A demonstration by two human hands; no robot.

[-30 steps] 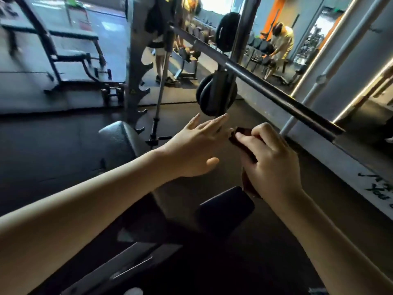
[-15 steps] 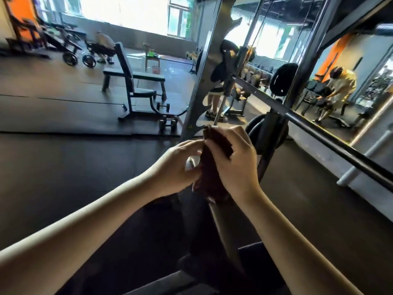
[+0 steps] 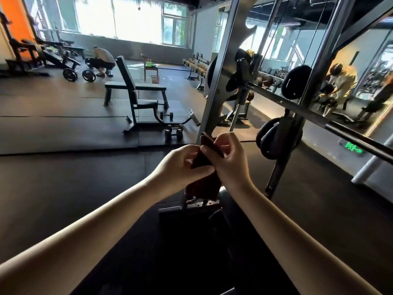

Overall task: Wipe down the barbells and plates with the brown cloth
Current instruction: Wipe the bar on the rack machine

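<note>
Two hands hold the cloth in front of the rack.
The left hand [image 3: 180,165] and the right hand [image 3: 229,165] are close together, each grip closed on the brown cloth [image 3: 204,188] with fingers curled on it. The cloth hangs between them, apart from the bar [image 3: 319,118] and the black plates [image 3: 270,141] at the right. Around is a dark rubber floor [image 3: 74,188]. Farther stand an incline seat [image 3: 136,88] and dumbbells [image 3: 173,133], a person [image 3: 104,58] crouches, and bright windows [image 3: 127,18] fill the back wall.
</note>
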